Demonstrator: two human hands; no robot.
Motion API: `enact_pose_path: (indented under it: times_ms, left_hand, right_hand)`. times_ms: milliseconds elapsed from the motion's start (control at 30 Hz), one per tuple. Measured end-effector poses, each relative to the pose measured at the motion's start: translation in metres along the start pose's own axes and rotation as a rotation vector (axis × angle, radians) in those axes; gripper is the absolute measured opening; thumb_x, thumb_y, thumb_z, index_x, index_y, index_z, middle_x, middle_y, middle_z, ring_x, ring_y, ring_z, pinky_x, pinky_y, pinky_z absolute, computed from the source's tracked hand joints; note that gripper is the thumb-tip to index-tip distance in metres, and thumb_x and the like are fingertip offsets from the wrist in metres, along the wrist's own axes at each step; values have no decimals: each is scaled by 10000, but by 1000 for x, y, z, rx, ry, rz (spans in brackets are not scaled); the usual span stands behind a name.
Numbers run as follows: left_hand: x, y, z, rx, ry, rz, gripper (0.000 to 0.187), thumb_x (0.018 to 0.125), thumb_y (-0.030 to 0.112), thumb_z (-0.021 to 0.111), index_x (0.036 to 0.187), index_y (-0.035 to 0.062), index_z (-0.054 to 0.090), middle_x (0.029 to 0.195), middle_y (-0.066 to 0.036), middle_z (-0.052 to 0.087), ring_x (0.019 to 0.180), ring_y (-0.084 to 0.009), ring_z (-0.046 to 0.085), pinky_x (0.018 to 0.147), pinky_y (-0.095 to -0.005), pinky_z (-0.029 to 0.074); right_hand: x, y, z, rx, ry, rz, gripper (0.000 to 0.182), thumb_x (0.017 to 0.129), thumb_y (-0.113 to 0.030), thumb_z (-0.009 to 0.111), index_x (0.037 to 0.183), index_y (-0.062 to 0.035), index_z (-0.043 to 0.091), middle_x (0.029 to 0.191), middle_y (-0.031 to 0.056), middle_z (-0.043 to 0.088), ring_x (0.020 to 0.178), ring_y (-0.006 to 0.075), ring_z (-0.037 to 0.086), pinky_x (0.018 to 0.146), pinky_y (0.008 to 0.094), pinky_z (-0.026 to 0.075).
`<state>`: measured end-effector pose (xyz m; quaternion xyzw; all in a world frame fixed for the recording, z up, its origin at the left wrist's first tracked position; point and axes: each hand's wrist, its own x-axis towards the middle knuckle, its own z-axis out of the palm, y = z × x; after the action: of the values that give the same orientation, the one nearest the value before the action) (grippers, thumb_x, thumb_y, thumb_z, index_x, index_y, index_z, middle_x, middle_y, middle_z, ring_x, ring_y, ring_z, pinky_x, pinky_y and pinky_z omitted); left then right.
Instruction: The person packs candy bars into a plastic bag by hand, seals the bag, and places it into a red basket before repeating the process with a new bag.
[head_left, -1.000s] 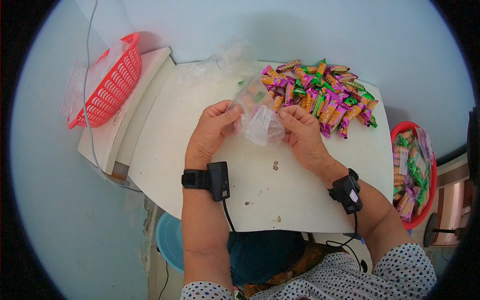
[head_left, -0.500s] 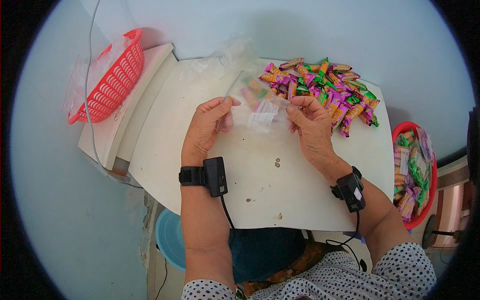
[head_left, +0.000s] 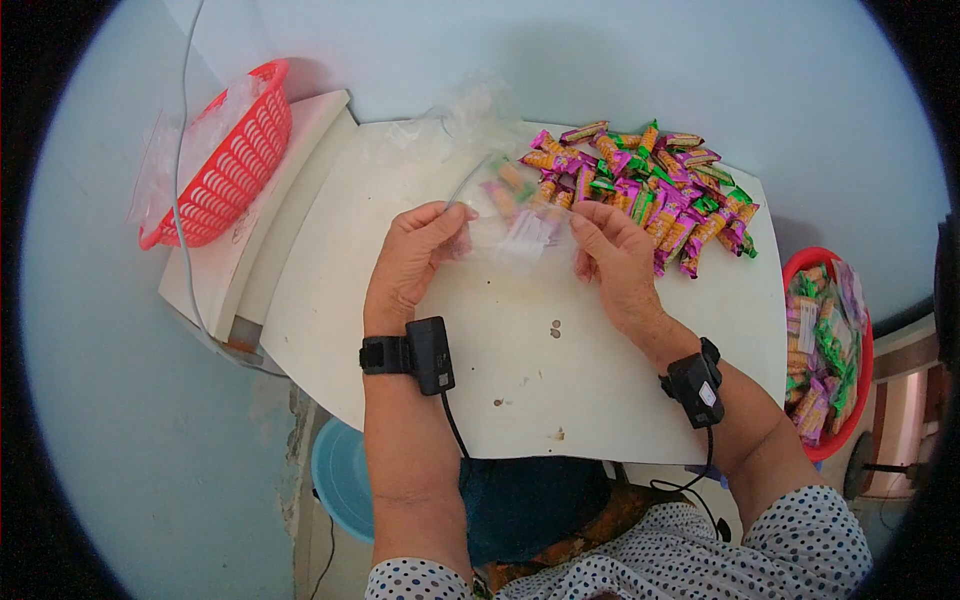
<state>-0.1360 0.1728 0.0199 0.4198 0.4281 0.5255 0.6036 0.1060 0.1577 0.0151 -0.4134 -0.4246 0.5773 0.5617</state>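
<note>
Between my two hands a clear plastic bag [head_left: 528, 232] is stretched above the white table; a white printed label shows on it. My left hand [head_left: 425, 245] pinches the bag's left side between thumb and fingers. On the other side my right hand [head_left: 615, 255] grips the right edge the same way. Inside or behind the bag's upper part, a few colourful packets show blurred through the plastic. Just beyond my right hand lies a heap of small snack packets [head_left: 640, 190] in purple, green and yellow wrappers.
Crumpled clear plastic bags [head_left: 465, 115] lie at the table's [head_left: 400, 410] back edge. A red basket [head_left: 225, 165] with clear plastic stands on a white ledge at the left. At the right, a red basket [head_left: 868, 385] holds bagged packets. Below is a blue basin [head_left: 340, 480].
My right hand has shifted slightly left, and the bag between my hands is a little slacker and lower. Both hands still grip it.
</note>
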Motion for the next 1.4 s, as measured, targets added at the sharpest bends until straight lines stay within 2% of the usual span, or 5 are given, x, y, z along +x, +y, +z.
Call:
enact_pose_path:
  times_ms: [233, 433, 833, 1133, 1400]
  left_hand:
    - [2, 1, -5, -47, -74, -4, 236, 938, 247, 671, 927, 15, 709, 643, 13, 597, 569, -79, 546, 545, -229, 433]
    - [-2, 7, -11, 47, -176, -73, 273, 941, 284, 660, 943, 14, 703, 618, 19, 578, 556, -79, 537, 540, -226, 424]
    - [1, -3, 3, 95, -87, 65, 257, 934, 259, 664, 922, 6, 708, 723, -21, 647, 647, -108, 600, 595, -247, 459]
    - [5, -2, -6, -19, 77, 119, 178, 949, 190, 644, 936, 23, 702, 809, -24, 685, 707, -101, 633, 648, -244, 499]
    - [4, -1, -3, -13, 95, 156, 260, 945, 257, 654, 906, 5, 702, 668, 4, 592, 592, -93, 540, 536, -239, 401]
  right_hand:
    - [-4, -2, -1, -84, -11, 11, 134, 931, -174, 667, 967, -58, 607, 779, -13, 597, 598, 57, 541, 468, 230, 445]
    - [-1, -2, 5, 176, 54, -138, 51, 967, -138, 597, 987, -91, 590, 857, -14, 621, 674, 65, 586, 522, 253, 513]
    - [-5, 1, 3, 19, -99, -46, 183, 990, -227, 593, 1112, -90, 591, 882, -18, 621, 681, 50, 567, 483, 233, 468]
    - [-8, 5, -3, -181, -271, 88, 229, 979, -267, 615, 903, -53, 583, 684, 4, 598, 555, 66, 573, 445, 224, 450]
    - [-9, 10, 5, 28, -54, -24, 199, 1009, -248, 547, 903, -82, 576, 738, -3, 575, 576, 97, 585, 522, 265, 515]
